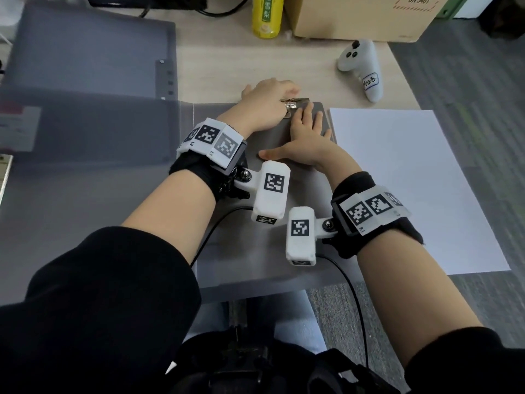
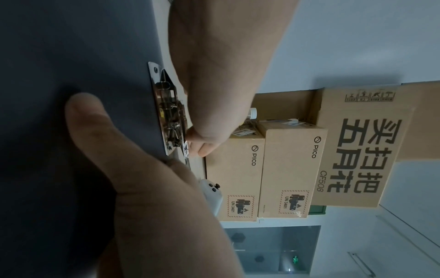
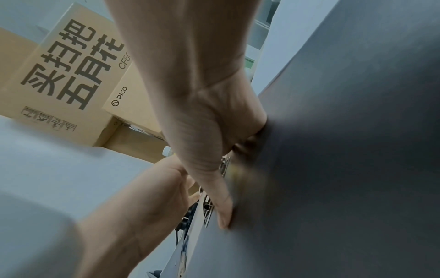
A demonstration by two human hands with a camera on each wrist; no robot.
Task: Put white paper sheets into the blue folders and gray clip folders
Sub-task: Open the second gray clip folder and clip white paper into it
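A gray clip folder [image 1: 270, 139] lies on the table in front of me, its metal clip [image 1: 294, 105] at the far end. My left hand [image 1: 268, 100] reaches over that end. In the left wrist view its fingertips [image 2: 202, 147] curl onto the clip [image 2: 169, 112] from the far side. My right hand [image 1: 308, 135] lies flat on the board just below the clip, thumb spread out to the left. A white paper sheet [image 1: 412, 189] lies on the table right of the folder, with neither hand on it.
A translucent blue-gray folder [image 1: 85, 123] lies open on the left. At the back stand a yellow-green bottle [image 1: 267, 15] and a cardboard box [image 1: 355, 15]. A white controller [image 1: 362, 66] lies beyond the paper. The table's right edge runs past the sheet.
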